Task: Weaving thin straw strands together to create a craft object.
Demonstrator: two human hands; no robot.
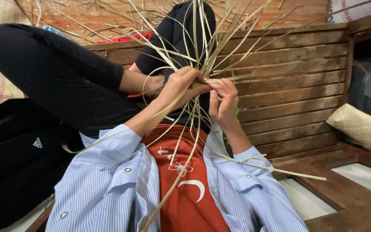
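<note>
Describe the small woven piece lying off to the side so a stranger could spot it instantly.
Start at the slatted wooden bench that fills the right half of the view, behind the left hand and right hand gripping the loose pale strips. Follow its lower slats to the right edge: there lies the woven pouch, tan and pillow-shaped. Unlike the loose strips, it is finished, tight plaiting.

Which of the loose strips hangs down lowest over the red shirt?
The long pale strip running from the hands diagonally across the red shirt toward the bottom edge; the others end higher or fan upward.

White sack w/ red print, top-right corner.
</note>
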